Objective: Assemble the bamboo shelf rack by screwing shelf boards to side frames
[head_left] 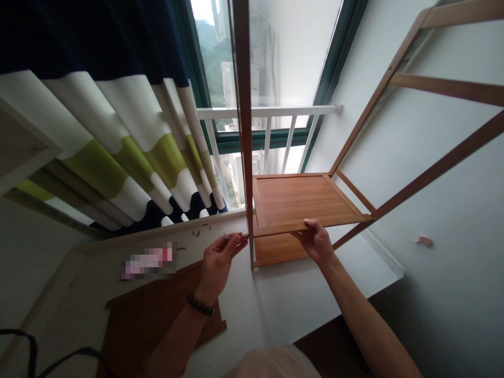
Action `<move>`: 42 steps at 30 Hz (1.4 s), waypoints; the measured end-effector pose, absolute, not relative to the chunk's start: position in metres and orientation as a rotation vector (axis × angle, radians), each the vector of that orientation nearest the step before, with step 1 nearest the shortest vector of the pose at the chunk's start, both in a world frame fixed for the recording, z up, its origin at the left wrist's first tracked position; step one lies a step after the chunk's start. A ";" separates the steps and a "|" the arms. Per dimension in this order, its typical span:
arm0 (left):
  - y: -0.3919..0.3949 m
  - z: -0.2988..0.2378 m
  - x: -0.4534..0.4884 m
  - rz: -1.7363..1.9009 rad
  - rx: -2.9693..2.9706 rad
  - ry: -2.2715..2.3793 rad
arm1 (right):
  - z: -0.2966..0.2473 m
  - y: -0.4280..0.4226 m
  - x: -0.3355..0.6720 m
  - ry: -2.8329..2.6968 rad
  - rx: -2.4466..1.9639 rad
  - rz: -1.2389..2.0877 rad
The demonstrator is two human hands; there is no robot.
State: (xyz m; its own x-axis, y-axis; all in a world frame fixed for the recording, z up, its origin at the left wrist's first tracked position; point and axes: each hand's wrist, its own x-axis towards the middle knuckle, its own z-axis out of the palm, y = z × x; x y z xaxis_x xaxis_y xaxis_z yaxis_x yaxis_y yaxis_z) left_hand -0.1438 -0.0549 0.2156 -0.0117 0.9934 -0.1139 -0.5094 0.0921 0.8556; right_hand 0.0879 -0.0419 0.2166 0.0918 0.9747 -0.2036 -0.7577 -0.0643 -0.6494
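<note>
My left hand [217,265], with a dark bead bracelet at the wrist, pinches a thin metal hex key [233,236]. The key's long end points at the front left post [244,131] of a brown wooden rack, at about shelf height; whether its tip sits in a screw is too small to tell. My right hand [317,242] grips the front edge of the rack's upper shelf board [293,199], thumb on top and fingers beneath. Below it, partly hidden by this hand, is a lower shelf board [277,249].
Several small screws [196,234] lie on the white ledge to the left. Near them are a blurred pinkish packet [147,261] and a loose wooden board [157,310]. A striped curtain [129,147], a window and a white railing [271,111] stand behind. A pink hook [424,241] is on the right wall.
</note>
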 end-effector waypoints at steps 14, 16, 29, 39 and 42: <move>-0.056 0.221 -0.147 1.343 0.887 1.004 | 0.211 -0.045 0.053 -0.511 -0.715 1.758; -0.056 0.223 -0.148 1.338 0.933 1.036 | 0.208 -0.046 0.044 -0.479 -0.728 1.776; -0.056 0.230 -0.149 1.295 1.135 1.173 | 0.198 -0.043 0.021 -0.681 -0.920 1.779; -0.059 0.237 -0.151 1.231 1.140 1.179 | 0.198 -0.040 0.021 -0.863 -0.931 1.652; -0.060 0.237 -0.150 1.237 1.135 1.174 | 0.206 -0.039 0.020 -0.878 -0.910 1.667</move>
State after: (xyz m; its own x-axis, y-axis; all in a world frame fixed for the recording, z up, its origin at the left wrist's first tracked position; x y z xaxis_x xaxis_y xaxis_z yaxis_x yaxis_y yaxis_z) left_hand -0.1496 -0.0601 0.2366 -0.0115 0.9997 -0.0211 -0.0729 0.0202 0.9971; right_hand 0.0201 -0.0392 0.2060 -0.2148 0.9642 -0.1554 -0.4175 -0.2345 -0.8779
